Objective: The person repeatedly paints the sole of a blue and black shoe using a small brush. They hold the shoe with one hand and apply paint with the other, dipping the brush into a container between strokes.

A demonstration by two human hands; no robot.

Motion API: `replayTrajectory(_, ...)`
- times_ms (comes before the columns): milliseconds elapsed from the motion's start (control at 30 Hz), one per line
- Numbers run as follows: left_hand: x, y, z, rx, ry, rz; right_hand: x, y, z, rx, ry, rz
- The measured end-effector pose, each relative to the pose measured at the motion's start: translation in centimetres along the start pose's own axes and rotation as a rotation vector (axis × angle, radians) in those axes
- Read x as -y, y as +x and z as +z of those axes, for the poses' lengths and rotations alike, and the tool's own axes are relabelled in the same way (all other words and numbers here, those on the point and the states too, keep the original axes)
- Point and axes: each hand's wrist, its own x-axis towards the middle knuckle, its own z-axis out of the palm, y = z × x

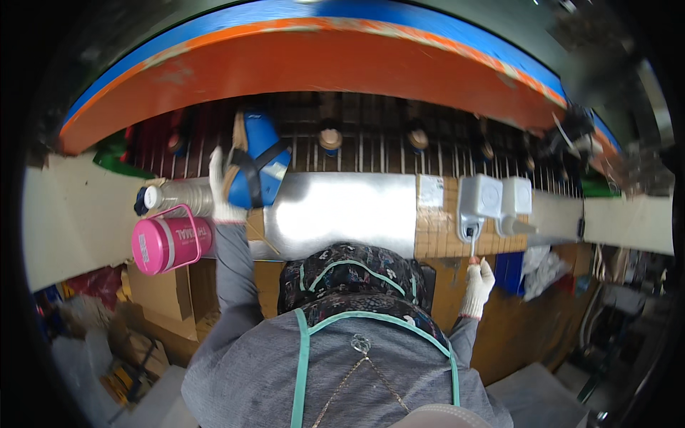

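Note:
My left hand (218, 192), in a white knitted glove, grips a blue sandal (258, 160) by its left edge. Dark straps cross over the sandal, which stands tilted at the rack's near edge. My right hand (477, 289), also gloved with bare fingertips showing, pinches a thin pale stick (472, 246), probably a brush handle. Its far end reaches into the opening of a white plastic container (479, 200); the tip is hidden inside. Just right of it stands a second white container (514, 203). Both sit on a cardboard sheet (435, 232).
A pink thermal jug (171, 242) and a clear bottle (178, 198) lie left of my left arm. Shiny sheet metal (339, 210) covers the middle ledge. Beyond it runs a barred rack (371, 153) with several rounded pegs, below an orange and blue overhead edge (321, 64).

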Motion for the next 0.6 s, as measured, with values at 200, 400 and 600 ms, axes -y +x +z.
replayTrajectory(200, 13.8, -1.9, -1.1, -0.026, -0.301, -0.203, -6.3, 2.1, -1.7, -0.144, -0.281, -0.036)
replayTrajectory(400, 15.1, -1.9, 4.0, 0.107, 0.176, 0.018, -6.2, 4.8, -0.8, -0.233, -0.665, -0.086)
replayTrajectory(600, 13.0, -2.9, 9.0, 0.012, 0.595, 0.515, -5.6, 6.0, -0.3, -0.16, -0.938, -0.1)
